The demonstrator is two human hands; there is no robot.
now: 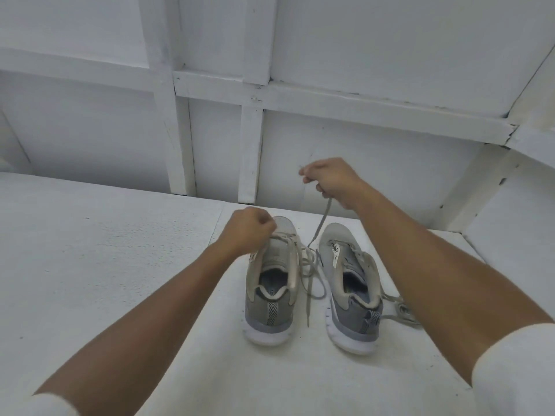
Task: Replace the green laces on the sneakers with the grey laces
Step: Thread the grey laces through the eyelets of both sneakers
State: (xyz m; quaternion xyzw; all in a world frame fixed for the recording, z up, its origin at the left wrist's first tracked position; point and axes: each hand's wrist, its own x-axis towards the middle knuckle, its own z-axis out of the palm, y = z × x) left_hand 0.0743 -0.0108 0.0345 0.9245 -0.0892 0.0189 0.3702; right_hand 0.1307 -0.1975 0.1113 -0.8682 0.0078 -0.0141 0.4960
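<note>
Two grey sneakers stand side by side on a white table (120, 265), heels toward me. My left hand (247, 229) is curled over the front of the left sneaker (270, 295), pinching its lace near the toe eyelets. My right hand (329, 181) is raised behind the shoes and grips a grey lace (319, 226), which runs taut down to the left sneaker's eyelets. Its loose end trails between the shoes. The right sneaker (351, 289) has another lace (399, 310) lying loose beside its heel.
A white panelled wall (360, 139) with wooden battens rises just behind the table's far edge. A raised white ledge (510, 220) sits to the right.
</note>
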